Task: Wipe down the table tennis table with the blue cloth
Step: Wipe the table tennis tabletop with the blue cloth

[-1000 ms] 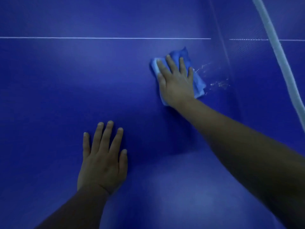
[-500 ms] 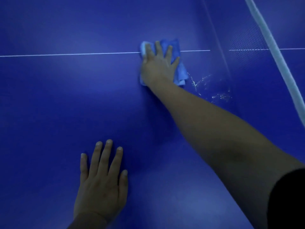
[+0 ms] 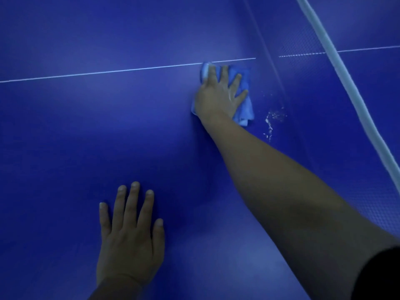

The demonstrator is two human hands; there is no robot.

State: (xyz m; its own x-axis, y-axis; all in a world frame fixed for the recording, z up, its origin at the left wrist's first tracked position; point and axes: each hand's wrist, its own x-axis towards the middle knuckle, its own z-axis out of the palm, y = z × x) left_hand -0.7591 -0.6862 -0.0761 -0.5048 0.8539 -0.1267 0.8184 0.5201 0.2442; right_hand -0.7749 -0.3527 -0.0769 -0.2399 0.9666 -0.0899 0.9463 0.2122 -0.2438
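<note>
Right hand (image 3: 218,96) slid blue cloth (image 3: 243,100) back below the line.

A dark blue table tennis table (image 3: 86,137) crossed by a thin white painted line (image 3: 108,71). On it, at two o'clock, a crumpled blue cloth (image 3: 244,105); white speckled droplets (image 3: 273,118) just beside; a white-topped mesh net (image 3: 346,83) at three o'clock.

No lettering, brand, number or sign is readable anywhere here, neither on the surface (image 3: 108,126) nor on the cloth (image 3: 243,83).
</note>
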